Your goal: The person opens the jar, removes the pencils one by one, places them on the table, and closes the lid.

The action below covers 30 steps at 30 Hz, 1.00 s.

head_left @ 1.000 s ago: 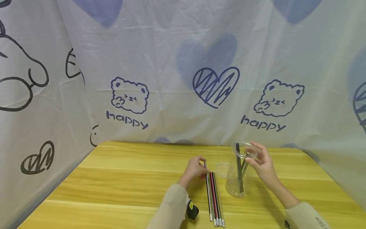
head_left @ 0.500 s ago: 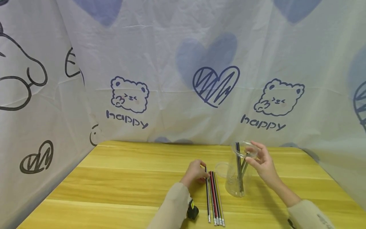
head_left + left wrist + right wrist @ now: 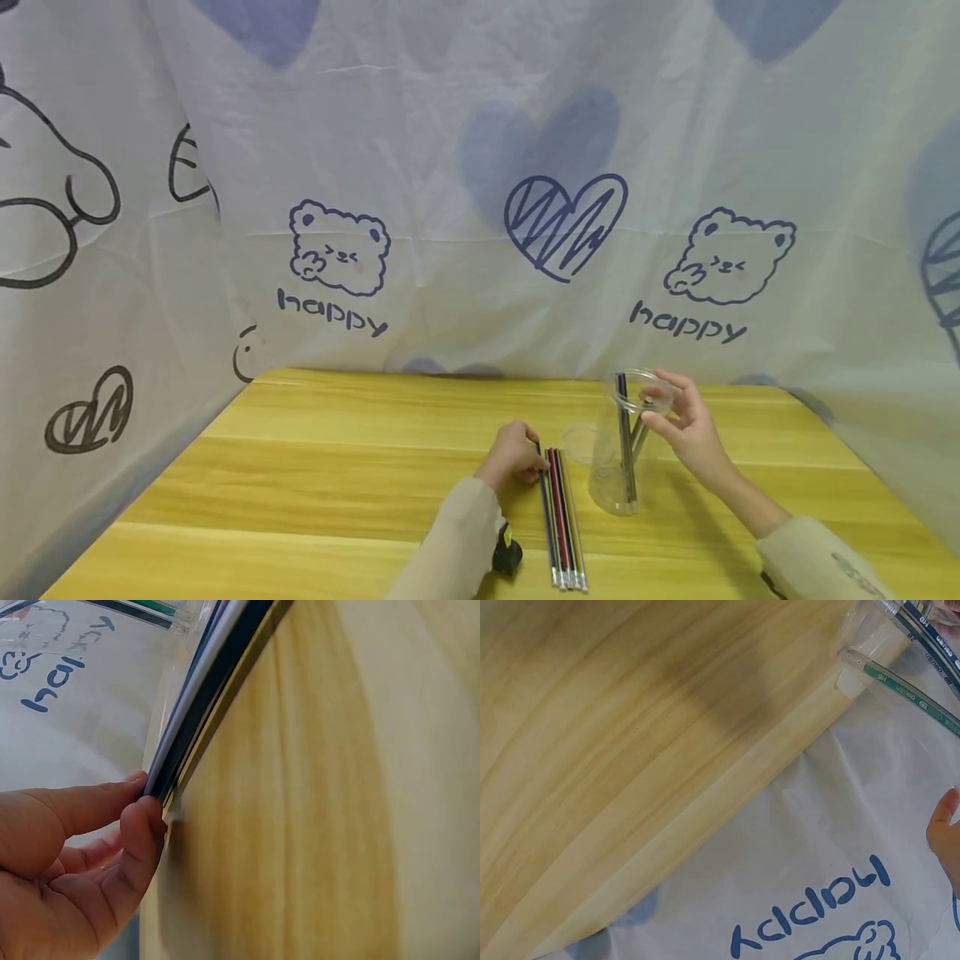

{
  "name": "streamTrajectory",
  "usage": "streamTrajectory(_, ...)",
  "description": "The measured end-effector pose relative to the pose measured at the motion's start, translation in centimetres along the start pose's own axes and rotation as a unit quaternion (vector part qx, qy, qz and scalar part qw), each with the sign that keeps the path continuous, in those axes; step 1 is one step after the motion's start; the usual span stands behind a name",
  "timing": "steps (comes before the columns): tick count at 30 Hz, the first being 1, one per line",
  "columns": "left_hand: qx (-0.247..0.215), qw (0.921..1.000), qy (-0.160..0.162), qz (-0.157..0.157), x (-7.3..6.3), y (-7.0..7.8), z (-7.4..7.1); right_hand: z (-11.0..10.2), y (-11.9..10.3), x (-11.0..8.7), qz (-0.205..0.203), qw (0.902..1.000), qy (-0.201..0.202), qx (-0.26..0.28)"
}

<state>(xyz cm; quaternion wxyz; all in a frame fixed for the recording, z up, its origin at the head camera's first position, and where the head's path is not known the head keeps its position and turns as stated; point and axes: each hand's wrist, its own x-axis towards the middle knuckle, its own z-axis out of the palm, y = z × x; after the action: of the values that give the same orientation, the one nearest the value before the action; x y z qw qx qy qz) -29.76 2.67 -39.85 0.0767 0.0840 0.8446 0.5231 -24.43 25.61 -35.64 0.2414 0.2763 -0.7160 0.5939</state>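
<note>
My left hand [image 3: 513, 457] is at the far end of a row of pencils [image 3: 564, 517] lying side by side on the table. In the left wrist view its thumb and index finger pinch the end of a blue pencil [image 3: 196, 694], the leftmost of the row. To the right stands a tall clear plastic jar [image 3: 617, 498], its top uncovered, with a few dark pencils [image 3: 626, 442] leaning inside. My right hand [image 3: 692, 427] holds the jar at its rim, thumb in front and fingers behind. A green pencil [image 3: 904, 691] shows through the jar's wall in the right wrist view.
A clear round lid [image 3: 579, 442] lies on the wood-grain table [image 3: 337, 467] behind the jar, to its left. White cloth [image 3: 450, 275] with blue hearts and bears hangs along the table's back. A black device [image 3: 507, 552] sits at my left wrist.
My left hand has drawn slightly toward me. The leftmost pencil, earlier a little apart from the row, now lies close against it. My right hand and the jar have stayed in place.
</note>
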Motion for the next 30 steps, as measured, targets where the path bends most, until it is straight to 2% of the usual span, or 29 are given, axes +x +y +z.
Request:
streamTrajectory(16, 0.002, 0.9998, 0.005, -0.018, -0.25, 0.22, 0.31, -0.42, -0.21, 0.17, 0.008, 0.9997, -0.022, -0.003)
streamTrajectory(23, 0.008, 0.9998, 0.016, 0.006, -0.39, 0.07, -0.12, -0.65, -0.14, 0.19, 0.008, 0.9996, -0.027, -0.005)
streamTrajectory(30, 0.044, 0.998, 0.035, 0.029, -0.33, 0.3, -0.54, -0.67, -0.01, 0.29, -0.003, 0.9996, -0.029, 0.001)
